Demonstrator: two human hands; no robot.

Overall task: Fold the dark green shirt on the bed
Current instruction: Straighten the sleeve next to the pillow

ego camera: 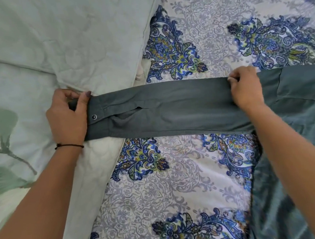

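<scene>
Currently, left hand [68,116]: fingers [83,100] curled round the cuff [98,113], thumb on top, gripping it.
Right hand [245,90]: fingers [235,79] pinching the sleeve's far edge, close to the shoulder seam.
Between the fingers: sleeve [170,109] stretched straight and flat.
Beyond the right fingers: rest of the dark green shirt [300,109], lying on the bed [174,182], partly out of frame.
Under the left fingers: pale green quilt [41,43].
Progress: early, by my judgement. The sleeve is straightened but not yet folded in, and the body folds remain.

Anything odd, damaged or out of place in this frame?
Nothing damaged. The sleeve lies stretched flat between the left hand and right hand; only the slit by its cuff gapes slightly.
</scene>
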